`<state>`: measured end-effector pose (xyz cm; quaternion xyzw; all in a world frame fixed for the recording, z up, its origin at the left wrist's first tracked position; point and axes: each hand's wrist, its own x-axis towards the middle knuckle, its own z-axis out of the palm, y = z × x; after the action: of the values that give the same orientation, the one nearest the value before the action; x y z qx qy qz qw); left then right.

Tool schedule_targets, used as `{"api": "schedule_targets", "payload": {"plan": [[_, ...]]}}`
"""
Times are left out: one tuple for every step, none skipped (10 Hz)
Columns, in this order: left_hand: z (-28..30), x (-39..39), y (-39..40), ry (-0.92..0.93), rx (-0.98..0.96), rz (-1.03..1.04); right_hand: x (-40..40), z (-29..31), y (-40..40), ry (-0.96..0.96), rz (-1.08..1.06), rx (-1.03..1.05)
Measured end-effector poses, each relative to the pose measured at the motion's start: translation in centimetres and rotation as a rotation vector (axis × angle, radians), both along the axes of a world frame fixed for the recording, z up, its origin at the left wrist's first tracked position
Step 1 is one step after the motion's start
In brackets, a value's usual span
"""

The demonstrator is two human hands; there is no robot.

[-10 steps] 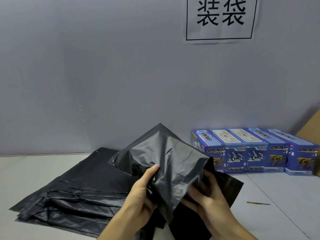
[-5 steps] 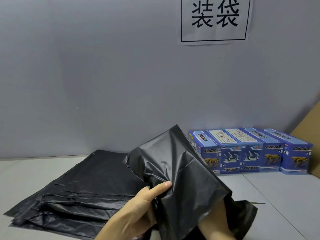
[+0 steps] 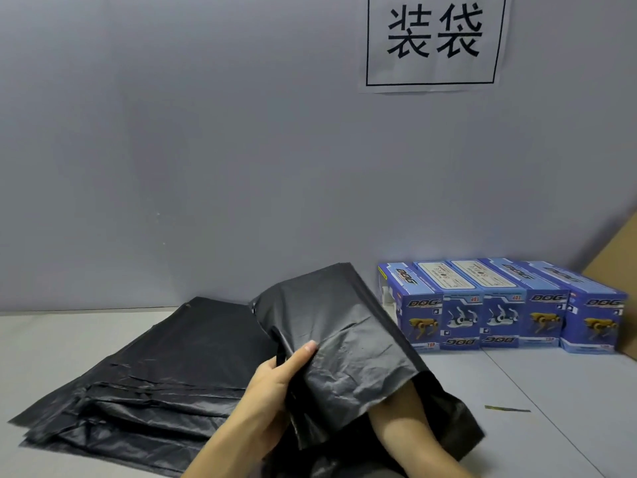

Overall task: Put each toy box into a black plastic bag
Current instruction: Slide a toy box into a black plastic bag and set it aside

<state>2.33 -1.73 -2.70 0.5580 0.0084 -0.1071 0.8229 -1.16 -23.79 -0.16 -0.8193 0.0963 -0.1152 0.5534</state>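
Left hand point(image 3: 275, 381) pinches bag point(image 3: 344, 343) edge to hold its mouth open; right hand hidden inside, grip unclear; boxes point(image 3: 499, 308) wait.

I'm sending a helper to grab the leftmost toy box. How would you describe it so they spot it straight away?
Look under the paper sign on the grey wall, where a row of blue toy boxes stands on the table. Take the leftmost box, nearest the raised black bag. Alone in the row, it shows its left side panel too.

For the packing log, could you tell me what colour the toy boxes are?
Blue, with yellow or white robot dogs printed on the toy boxes; head view shows it.
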Motion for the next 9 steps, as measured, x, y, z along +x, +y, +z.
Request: {"api": "schedule_targets", "payload": {"plan": [[-0.3, 0.9, 1.6, -0.031, 0.187, 0.183, 0.4, -4.7, 5.5, 0.055, 0.078, -0.118], [-0.3, 1.2, 2.8, -0.155, 0.44, 0.298, 0.4, -4.2, 5.1, 0.18, 0.222, -0.29], [0.1, 1.3, 3.4, -0.253, 0.537, 0.356, -0.1, -2.8, 4.1, 0.184, 0.392, -0.288], [1.1, 0.9, 3.8, -0.42, 0.694, 0.43, -0.5, -1.1, 2.0, 0.179, 0.602, -0.222], [2.6, 0.0, 3.9, -0.704, 0.766, 0.463, -1.0, 0.4, -0.5, 0.15, 0.774, 0.07], [3.4, 0.1, 3.9, -0.954, 0.952, 0.32, -0.5, 0.6, -2.3, -0.078, 0.62, 0.328], [3.1, 0.3, 4.1, -1.017, 1.11, 0.043, 0.5, -1.0, -2.5, -0.327, 0.318, 0.092], [1.5, 0.4, 5.1, -0.969, 1.13, -0.032, 1.1, -2.6, -1.5, -0.346, 0.366, -0.118], [-0.1, 0.2, 6.5, -0.857, 1.048, -0.038, 1.3, -3.6, -0.6, -0.267, 0.495, -0.281]]}}
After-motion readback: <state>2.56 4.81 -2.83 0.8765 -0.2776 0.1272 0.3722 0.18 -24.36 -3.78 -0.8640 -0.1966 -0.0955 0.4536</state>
